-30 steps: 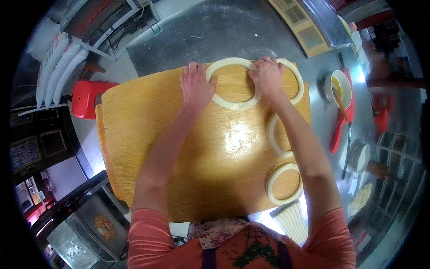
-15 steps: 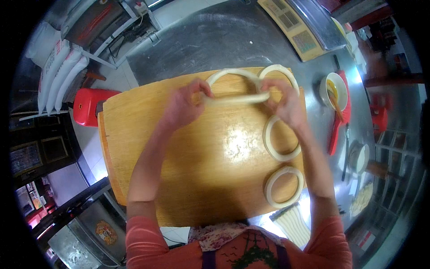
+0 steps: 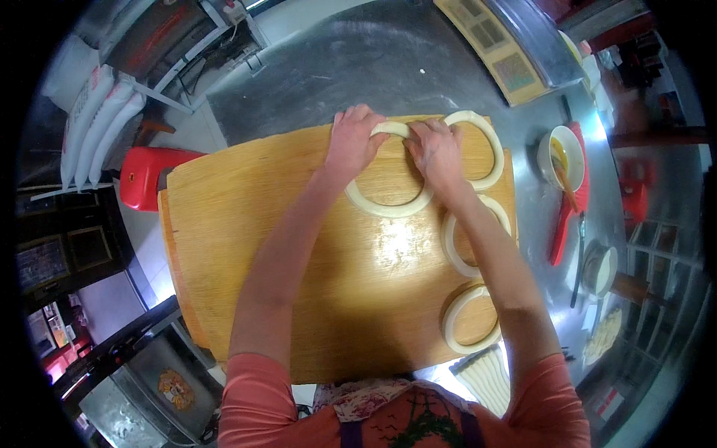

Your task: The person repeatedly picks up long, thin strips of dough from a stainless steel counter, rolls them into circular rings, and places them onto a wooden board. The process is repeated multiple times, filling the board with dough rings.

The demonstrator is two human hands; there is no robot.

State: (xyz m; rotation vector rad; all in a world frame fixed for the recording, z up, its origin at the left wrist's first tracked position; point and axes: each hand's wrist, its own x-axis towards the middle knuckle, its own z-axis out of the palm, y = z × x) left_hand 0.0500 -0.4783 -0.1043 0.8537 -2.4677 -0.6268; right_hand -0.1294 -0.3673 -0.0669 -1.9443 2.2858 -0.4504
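A dough ring [image 3: 388,210] lies on a wooden board [image 3: 239,190], its far arc raised between my two hands. My left hand [image 3: 353,149] is closed on the upper left of that arc, thumb and fingers pinching the dough. Just to its right my right hand [image 3: 439,157] pinches the same arc with curled fingers. Beside it at the right is another dough ring [image 3: 492,147]. Two more rings, one at mid right [image 3: 449,239] and one lower down [image 3: 453,334], lie along the board's right side, partly hidden by my right forearm.
On the steel counter [image 3: 321,67] at right stand a white bowl [image 3: 559,153] with yellow contents and wooden utensil, a red-handled tool [image 3: 560,235] and a long rod [image 3: 576,276]. Dough strips [image 3: 482,377] lie lower right, a flat carton [image 3: 500,56] behind. A red stool [image 3: 142,179] is left.
The held ring now lies nearer me. My left hand has moved right, so both hands are closer together on the far arc; half a second ago they held the ring's near side lifted.
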